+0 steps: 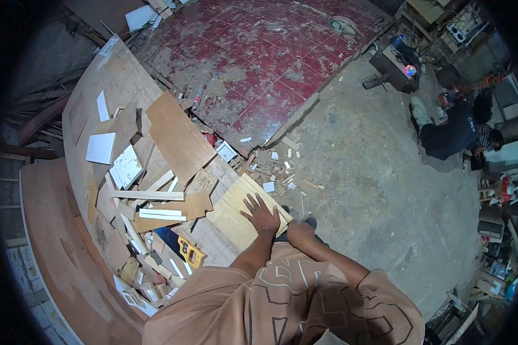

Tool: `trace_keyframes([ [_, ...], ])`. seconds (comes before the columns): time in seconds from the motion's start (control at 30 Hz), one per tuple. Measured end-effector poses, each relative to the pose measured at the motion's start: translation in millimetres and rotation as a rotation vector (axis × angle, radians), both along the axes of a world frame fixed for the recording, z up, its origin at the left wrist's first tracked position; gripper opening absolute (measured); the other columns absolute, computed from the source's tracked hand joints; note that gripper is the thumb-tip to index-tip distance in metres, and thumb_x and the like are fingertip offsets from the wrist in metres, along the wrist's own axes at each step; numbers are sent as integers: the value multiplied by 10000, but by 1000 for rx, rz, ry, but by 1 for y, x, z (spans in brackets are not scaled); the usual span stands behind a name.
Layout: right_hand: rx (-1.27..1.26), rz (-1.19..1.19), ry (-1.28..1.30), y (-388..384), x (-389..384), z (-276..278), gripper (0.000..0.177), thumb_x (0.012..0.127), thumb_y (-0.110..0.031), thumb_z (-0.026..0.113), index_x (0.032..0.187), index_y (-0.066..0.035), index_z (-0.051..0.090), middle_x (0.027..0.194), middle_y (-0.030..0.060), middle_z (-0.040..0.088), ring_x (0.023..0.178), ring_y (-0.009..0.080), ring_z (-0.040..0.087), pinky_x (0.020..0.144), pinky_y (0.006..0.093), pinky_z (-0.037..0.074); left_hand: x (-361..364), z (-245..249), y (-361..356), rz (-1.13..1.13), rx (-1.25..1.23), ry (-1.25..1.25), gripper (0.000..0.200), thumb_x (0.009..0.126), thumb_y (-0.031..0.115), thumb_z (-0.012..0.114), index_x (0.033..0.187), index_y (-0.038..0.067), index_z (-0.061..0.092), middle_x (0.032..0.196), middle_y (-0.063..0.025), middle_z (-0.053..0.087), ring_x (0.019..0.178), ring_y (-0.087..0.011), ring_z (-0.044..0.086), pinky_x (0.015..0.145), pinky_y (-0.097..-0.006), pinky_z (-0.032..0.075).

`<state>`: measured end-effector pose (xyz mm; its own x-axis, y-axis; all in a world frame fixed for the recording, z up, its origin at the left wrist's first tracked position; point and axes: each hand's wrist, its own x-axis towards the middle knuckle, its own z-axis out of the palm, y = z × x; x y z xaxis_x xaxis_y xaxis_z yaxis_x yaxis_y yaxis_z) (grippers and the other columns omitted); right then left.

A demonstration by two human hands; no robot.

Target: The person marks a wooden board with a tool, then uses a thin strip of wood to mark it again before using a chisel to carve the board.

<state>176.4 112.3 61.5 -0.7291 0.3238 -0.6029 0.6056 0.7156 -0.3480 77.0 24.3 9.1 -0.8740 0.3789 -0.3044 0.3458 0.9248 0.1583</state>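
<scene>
A pale wooden board [233, 214] lies at the near edge of the cluttered worktable. My left hand [262, 215] rests flat on its right part, fingers spread. Beside the board's right corner, my right hand [299, 233] is closed, with its fingers curled out of sight. What it grips, if anything, is hidden. A thin strip [270, 198] runs along the board's right edge, close to both hands. To the left of my forearm lies a handsaw [191, 252] with a yellow handle, its blade partly among offcuts.
Wood offcuts, white panels [101, 148] and a brown sheet [180, 129] cover the worktable [112, 69]. Scraps [270, 172] litter the concrete floor [374, 190] beyond the table's edge. Red tiles [259, 63] lie further off. A person [454, 129] bends down at the right.
</scene>
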Motion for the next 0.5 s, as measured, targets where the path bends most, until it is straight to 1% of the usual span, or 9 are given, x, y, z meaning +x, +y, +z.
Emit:
trace_keyframes([
  [0.03, 3, -4, -3, 2, -1, -1, 234, 833, -131, 512, 904, 17, 679, 852, 232, 689, 781, 362, 701, 649, 462, 556, 1, 3, 4, 47, -34, -13, 855, 886, 491, 455, 1517, 48, 86, 1580, -199, -22, 1452, -394, -48, 1108, -641, -27],
  [0.1, -38, -29, 15, 4, -1, -3, 241, 833, -129, 511, 931, 21, 673, 847, 237, 688, 780, 375, 698, 664, 466, 556, 0, 4, 5, 45, -47, -22, 856, 887, 491, 456, 1520, 59, 76, 1582, -186, -37, 1453, -388, -54, 1110, -639, -26],
  [0.13, -38, -33, 14, 6, 2, 6, 241, 833, -129, 511, 931, 21, 673, 847, 237, 688, 780, 375, 698, 664, 466, 556, -1, 5, 5, 45, -63, -23, 858, 887, 492, 458, 1523, 70, 65, 1585, -174, -51, 1454, -382, -60, 1111, -637, -25],
  [0.2, -109, 93, -50, 11, 17, 33, 246, 832, -122, 507, 947, 27, 665, 877, 238, 688, 809, 387, 693, 677, 467, 556, 1, -1, 2, 48, -69, -10, 853, 889, 491, 455, 1525, 80, 63, 1586, -167, -52, 1455, -380, -58, 1113, -635, -24],
  [0.3, -111, 72, -147, 14, 36, 73, 238, 829, -120, 509, 925, 27, 671, 915, 236, 686, 848, 398, 685, 676, 465, 556, -2, 2, 6, 54, -79, -20, 844, 893, 494, 446, 1527, 95, 57, 1588, -157, -53, 1456, -375, -58, 1115, -631, -25],
  [0.33, -123, 20, -176, 16, 36, 75, 233, 831, -122, 513, 920, 21, 674, 952, 237, 680, 898, 387, 680, 712, 472, 551, -2, 4, 6, 59, -90, -41, 841, 895, 497, 440, 1528, 99, 54, 1588, -155, -54, 1456, -372, -60, 1115, -630, -27],
  [0.43, -166, 86, -147, 22, 15, 65, 231, 835, -126, 507, 924, 9, 672, 946, 242, 678, 900, 388, 678, 730, 486, 546, -1, 2, 6, 56, -94, -21, 842, 894, 496, 438, 1528, 101, 49, 1589, -153, -53, 1456, -369, -64, 1116, -630, -25],
  [0.47, -166, 87, -148, 16, 9, 42, 231, 835, -126, 507, 924, 9, 672, 946, 242, 678, 900, 388, 678, 730, 486, 546, -1, 1, 6, 56, -94, -23, 842, 894, 496, 438, 1528, 101, 49, 1589, -153, -53, 1456, -369, -64, 1116, -630, -25],
  [0.5, -131, 14, -109, 8, 3, 4, 234, 839, -124, 495, 932, 5, 666, 941, 246, 677, 892, 392, 676, 727, 493, 545, 0, 0, 5, 57, -74, -13, 842, 893, 493, 439, 1528, 103, 48, 1589, -152, -54, 1457, -367, -64, 1116, -629, -24],
])
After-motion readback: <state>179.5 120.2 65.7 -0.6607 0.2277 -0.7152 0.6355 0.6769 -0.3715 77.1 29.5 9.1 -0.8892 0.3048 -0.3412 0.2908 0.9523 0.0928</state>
